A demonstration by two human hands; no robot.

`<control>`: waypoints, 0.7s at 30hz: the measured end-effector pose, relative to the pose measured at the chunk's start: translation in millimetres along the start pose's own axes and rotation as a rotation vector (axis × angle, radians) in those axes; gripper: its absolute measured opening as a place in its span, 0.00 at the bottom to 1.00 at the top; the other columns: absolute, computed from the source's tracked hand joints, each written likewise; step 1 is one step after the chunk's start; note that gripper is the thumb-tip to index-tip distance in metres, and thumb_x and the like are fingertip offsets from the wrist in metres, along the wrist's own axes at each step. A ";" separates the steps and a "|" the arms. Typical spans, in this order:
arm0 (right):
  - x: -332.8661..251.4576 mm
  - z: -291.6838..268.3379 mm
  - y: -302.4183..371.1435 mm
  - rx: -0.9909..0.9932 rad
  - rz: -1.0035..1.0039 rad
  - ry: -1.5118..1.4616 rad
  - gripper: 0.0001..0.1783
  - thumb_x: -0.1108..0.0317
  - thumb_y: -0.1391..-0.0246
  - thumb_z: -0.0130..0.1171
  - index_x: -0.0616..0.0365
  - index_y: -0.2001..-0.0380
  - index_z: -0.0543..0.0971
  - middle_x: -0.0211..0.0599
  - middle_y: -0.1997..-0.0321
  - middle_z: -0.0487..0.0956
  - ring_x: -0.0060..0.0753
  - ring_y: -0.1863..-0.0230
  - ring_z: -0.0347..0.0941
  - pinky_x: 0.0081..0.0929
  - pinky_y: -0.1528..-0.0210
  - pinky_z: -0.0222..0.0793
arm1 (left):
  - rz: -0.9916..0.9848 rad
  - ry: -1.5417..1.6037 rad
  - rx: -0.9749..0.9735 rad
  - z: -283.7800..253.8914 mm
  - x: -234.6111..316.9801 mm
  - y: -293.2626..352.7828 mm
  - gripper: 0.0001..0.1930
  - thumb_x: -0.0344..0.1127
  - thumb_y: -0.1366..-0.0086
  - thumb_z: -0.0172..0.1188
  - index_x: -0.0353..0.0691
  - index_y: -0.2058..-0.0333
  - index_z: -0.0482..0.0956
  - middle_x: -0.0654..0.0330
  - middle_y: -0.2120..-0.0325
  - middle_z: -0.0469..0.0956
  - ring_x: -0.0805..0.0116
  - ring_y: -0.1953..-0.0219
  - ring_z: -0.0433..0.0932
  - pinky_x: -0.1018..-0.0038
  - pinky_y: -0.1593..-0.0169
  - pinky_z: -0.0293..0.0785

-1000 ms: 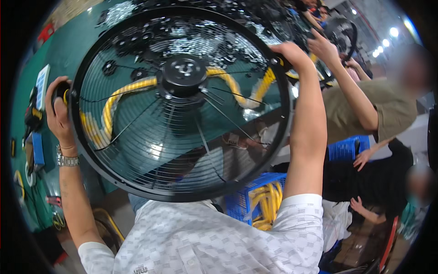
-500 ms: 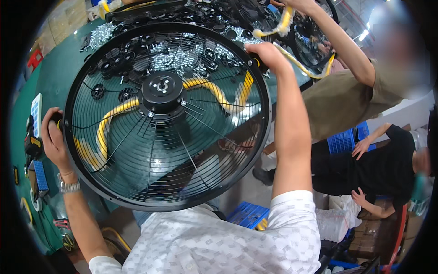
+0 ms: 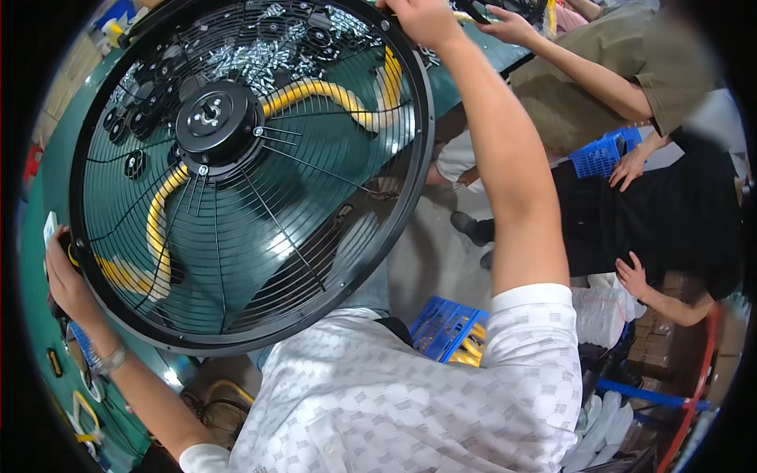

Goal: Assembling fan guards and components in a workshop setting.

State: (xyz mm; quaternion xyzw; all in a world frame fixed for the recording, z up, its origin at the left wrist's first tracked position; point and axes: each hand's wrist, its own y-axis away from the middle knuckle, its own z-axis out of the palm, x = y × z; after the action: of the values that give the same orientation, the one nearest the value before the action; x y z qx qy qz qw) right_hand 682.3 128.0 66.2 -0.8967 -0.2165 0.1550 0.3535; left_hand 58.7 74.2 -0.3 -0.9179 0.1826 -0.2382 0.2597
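Observation:
A large round black fan frame with a wire grille is held up tilted in front of me, over the green table. At its centre sits a black motor with a short shaft; no blades show. Behind the wires runs a yellow curved tube, reaching toward the rim on both sides. My left hand is closed round the left edge of the rim, its fingertips partly hidden. My right hand grips the upper right edge, cut off near the picture's top.
Loose screws and black round parts cover the green table beyond the grille. A person in an olive shirt works at the right; another in black stands nearby. A blue crate with yellow pieces is on the floor.
The fan frame, with both my hands on it, has shifted up and left in the picture and tilted more. The neighbouring person's arm has come down.

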 end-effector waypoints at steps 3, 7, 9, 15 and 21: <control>7.6 5.8 -43.6 -0.688 0.575 0.029 0.23 0.54 0.42 0.50 0.66 0.61 0.81 0.45 0.60 0.83 0.41 0.63 0.77 0.38 0.60 0.70 | 0.082 0.431 0.482 27.8 19.0 18.3 0.23 0.40 0.24 0.38 0.22 0.48 0.71 0.46 0.52 0.77 0.59 0.51 0.77 0.67 0.44 0.72; 11.3 9.2 -58.2 -0.691 0.537 0.070 0.25 0.52 0.40 0.47 0.65 0.62 0.81 0.50 0.60 0.82 0.43 0.60 0.78 0.40 0.55 0.71 | 0.031 0.161 0.417 8.8 60.8 17.6 0.19 0.33 0.25 0.40 0.27 0.46 0.72 0.49 0.49 0.76 0.59 0.44 0.73 0.67 0.38 0.64; 11.8 6.5 -39.3 -0.291 0.607 -0.277 0.28 0.43 0.42 0.50 0.56 0.56 0.82 0.53 0.54 0.81 0.53 0.58 0.79 0.46 0.50 0.71 | -0.127 0.249 0.359 -13.2 72.7 8.5 0.21 0.39 0.26 0.42 0.29 0.46 0.73 0.53 0.48 0.76 0.62 0.44 0.73 0.68 0.39 0.64; -1.5 7.3 21.1 -0.037 0.231 -0.485 0.18 0.61 0.35 0.47 0.62 0.62 0.82 0.36 0.62 0.83 0.28 0.58 0.77 0.27 0.51 0.69 | -0.696 0.468 0.006 -37.9 56.2 -16.0 0.23 0.48 0.27 0.46 0.30 0.59 0.77 0.61 0.64 0.76 0.72 0.62 0.72 0.76 0.56 0.67; 7.6 17.5 -39.1 -0.467 1.012 -0.448 0.18 0.57 0.42 0.55 0.64 0.67 0.83 0.31 0.70 0.80 0.26 0.71 0.72 0.28 0.66 0.67 | -0.106 0.442 0.508 25.2 54.8 9.3 0.16 0.34 0.28 0.43 0.29 0.51 0.74 0.55 0.57 0.77 0.67 0.54 0.76 0.72 0.46 0.69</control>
State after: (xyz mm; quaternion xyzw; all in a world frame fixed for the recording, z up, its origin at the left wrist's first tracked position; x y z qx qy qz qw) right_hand 670.3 167.4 80.4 -0.8879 0.1398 0.4375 -0.0249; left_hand 115.1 51.5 -5.7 -0.7581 0.1215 -0.4826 0.4214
